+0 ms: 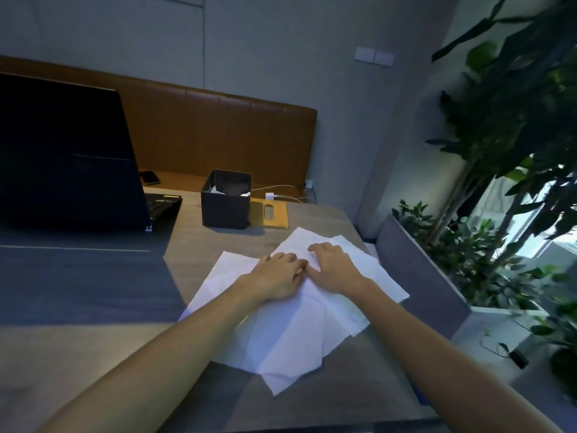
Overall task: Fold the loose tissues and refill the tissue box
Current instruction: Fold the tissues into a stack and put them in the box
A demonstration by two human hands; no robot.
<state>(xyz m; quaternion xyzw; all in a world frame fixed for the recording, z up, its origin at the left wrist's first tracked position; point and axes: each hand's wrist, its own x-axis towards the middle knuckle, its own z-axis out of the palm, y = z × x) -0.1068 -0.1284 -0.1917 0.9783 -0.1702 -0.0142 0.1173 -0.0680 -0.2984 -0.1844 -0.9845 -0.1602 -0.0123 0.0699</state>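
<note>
Several loose white tissues point(290, 332) lie spread and overlapping on the wooden table, near its right edge. My left hand point(274, 276) and my right hand point(332, 267) rest side by side on the far part of the pile, palms down, fingers pressing the top tissue. Whether either hand pinches a sheet is hard to tell. The black square tissue box point(225, 207) stands open-topped behind the pile, with a bit of white tissue showing inside. Its wooden lid point(276, 215) with an oval slot lies flat to the box's right.
An open black laptop point(68, 157) stands at the left on a dark mat point(81, 276). A brown bench point(218, 135) with a phone point(150, 177) and a white charger cable point(281, 195) is behind the table. A grey planter point(415, 270) with leafy plants borders the right.
</note>
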